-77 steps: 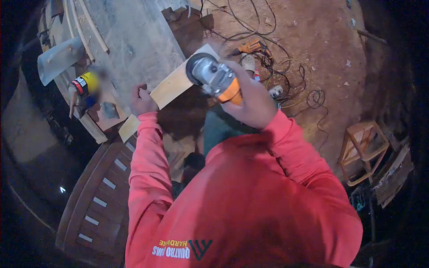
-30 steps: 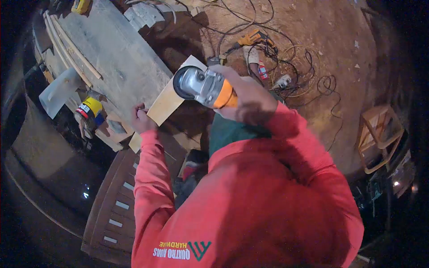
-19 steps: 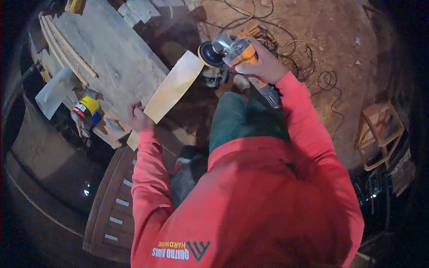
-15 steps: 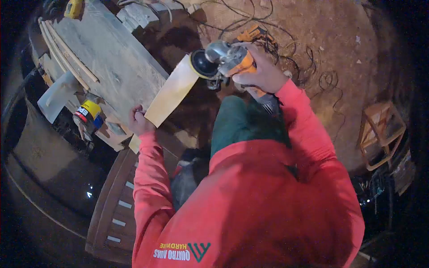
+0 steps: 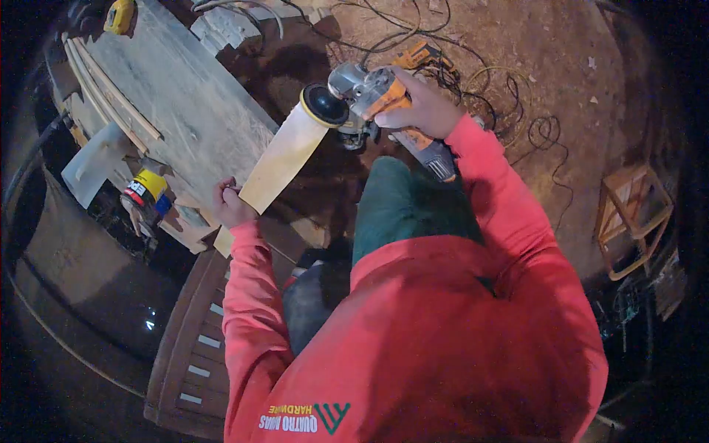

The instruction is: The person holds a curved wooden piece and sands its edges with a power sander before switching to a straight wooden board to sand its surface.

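My right hand point(image 5: 427, 109) is wrapped round the orange and grey body of an angle grinder point(image 5: 385, 93). Its black round pad with a yellow-edged disc point(image 5: 325, 105) lies at the far end of a pale wooden board point(image 5: 286, 161), touching or just over it. Lower down, my left hand point(image 5: 235, 207) grips the board near its closer end, fingers closed over the edge. The board slants from my left hand up to the grinder, in front of my green-clad knee point(image 5: 402, 199).
A dusty workbench point(image 5: 199, 96) runs along the left, with thin wooden strips point(image 5: 103, 92) and a yellow tool point(image 5: 120, 16) on it. Near its front edge stands a yellow-and-red tin point(image 5: 148, 184). Cables point(image 5: 509, 96), an orange power tool point(image 5: 417, 55) and a wooden frame point(image 5: 634, 221) lie on the floor.
The grinder has shifted slightly left and up across the board's far end, with my right hand moving along. My left hand keeps its grip in nearly the same place.
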`<state>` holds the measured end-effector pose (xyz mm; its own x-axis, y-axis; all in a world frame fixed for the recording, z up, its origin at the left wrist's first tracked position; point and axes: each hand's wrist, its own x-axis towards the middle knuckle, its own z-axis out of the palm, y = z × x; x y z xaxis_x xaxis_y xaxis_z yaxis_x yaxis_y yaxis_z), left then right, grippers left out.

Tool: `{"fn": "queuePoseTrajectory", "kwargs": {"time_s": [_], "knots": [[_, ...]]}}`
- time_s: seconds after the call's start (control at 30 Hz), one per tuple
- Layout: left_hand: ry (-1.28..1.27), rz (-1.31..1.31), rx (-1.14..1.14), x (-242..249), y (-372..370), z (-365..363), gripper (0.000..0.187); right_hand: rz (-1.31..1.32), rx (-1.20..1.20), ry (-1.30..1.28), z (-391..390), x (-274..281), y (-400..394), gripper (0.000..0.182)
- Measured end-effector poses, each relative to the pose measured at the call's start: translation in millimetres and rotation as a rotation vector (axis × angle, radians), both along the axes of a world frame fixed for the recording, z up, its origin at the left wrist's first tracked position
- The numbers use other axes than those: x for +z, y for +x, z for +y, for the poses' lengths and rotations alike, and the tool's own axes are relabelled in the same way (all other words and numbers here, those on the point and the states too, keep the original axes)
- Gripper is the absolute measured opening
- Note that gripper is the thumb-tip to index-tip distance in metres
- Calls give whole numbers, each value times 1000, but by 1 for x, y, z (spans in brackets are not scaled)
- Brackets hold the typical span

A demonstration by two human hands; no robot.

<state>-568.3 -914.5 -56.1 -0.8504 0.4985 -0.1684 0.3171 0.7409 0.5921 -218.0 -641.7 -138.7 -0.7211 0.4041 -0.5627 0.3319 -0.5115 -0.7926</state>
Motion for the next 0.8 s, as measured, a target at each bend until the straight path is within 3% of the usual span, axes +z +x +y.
{"fn": "queuePoseTrajectory", "kwargs": {"time_s": [0.13, 0.17, 0.23, 0.3, 0.33, 0.37, 0.4, 0.47, 0.67, 0.8], "knots": [[94, -29, 90, 7, 13, 11, 19, -213, -22, 121, 11, -7, 4, 76], [51, -28, 13, 6, 9, 11, 22, -284, -59, 195, -3, -54, 17, 70], [-48, -28, -124, 7, 2, -3, 30, -142, -141, 5, 0, -35, 33, 67], [-138, 150, -447, 23, 7, 0, 40, -114, -155, -163, -4, -17, 61, 65], [-175, 248, -597, 28, 7, 4, 45, -174, -180, -97, -3, -5, 71, 59], [-165, 216, -560, 29, 9, 2, 61, -238, -205, -33, -2, 6, 82, 53], [-163, 331, -606, 32, 11, -1, 63, -319, -266, 153, -7, 28, 92, 42], [-177, 566, -689, 37, 16, -7, 68, -317, -278, 140, -4, 48, 120, 50], [-286, 607, -626, 45, 45, -23, 70, -450, -381, 124, -7, 114, 160, 51], [-272, 520, -482, -11, 40, -33, 67, -485, -347, 339, -4, 95, 130, 49]]}}
